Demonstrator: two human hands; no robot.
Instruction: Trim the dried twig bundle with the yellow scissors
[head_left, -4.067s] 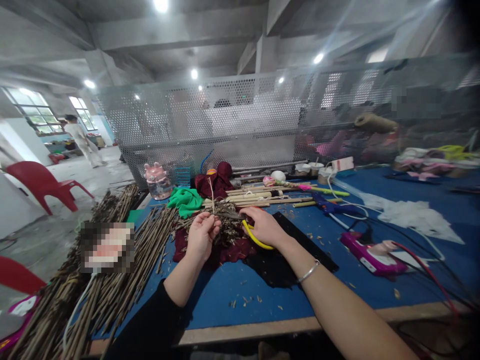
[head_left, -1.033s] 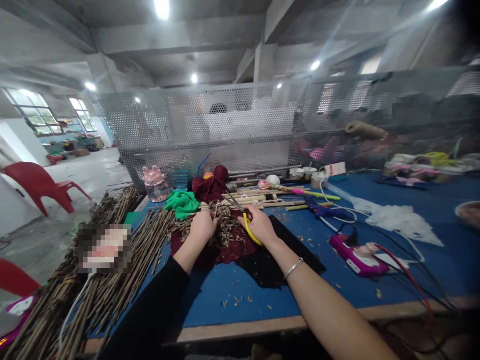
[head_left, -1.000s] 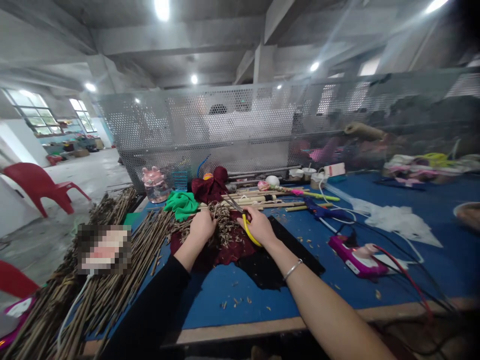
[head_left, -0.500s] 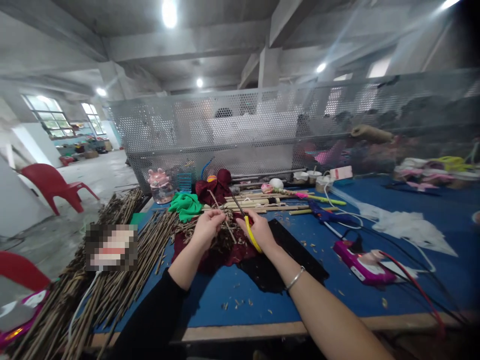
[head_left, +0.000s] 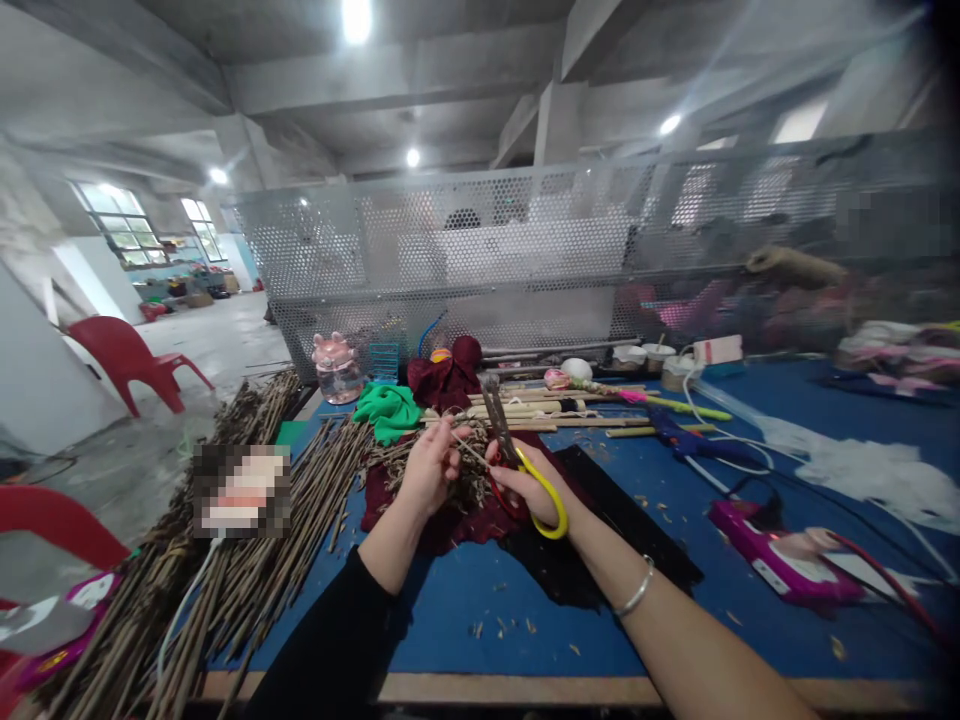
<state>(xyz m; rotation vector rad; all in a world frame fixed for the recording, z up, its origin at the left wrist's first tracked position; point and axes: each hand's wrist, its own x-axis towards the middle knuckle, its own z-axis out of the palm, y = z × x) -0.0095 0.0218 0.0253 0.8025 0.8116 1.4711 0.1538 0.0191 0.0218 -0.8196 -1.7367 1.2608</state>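
Note:
My left hand [head_left: 429, 468] pinches one end of a thin twig [head_left: 472, 448] between thumb and fingertips. The twig slants down to the fingertips of my right hand [head_left: 534, 492], which also seem to touch it. Scissors with yellow handles [head_left: 553, 505] sit in that same right hand, their dark blades pointing up and away from me, slightly apart. Beneath both hands is a heap of short dry twigs [head_left: 469, 488] on a dark red cloth [head_left: 461, 532]. Black cloth [head_left: 630, 515] spreads out to the right of it.
Long dry stalks [head_left: 262, 560] are stacked along the left. A green cloth [head_left: 388, 410], a pink-lidded jar [head_left: 337, 370] and light sticks [head_left: 525, 408] lie farther back. On the right are a blue glue gun [head_left: 679, 437] and a magenta power strip [head_left: 780, 560] with cables. A perforated metal screen [head_left: 337, 250] stands behind.
The scissors have turned, their blades now upright and their yellow handle swung out to the right. The twig now runs between both hands' fingertips. The whole view has shifted slightly.

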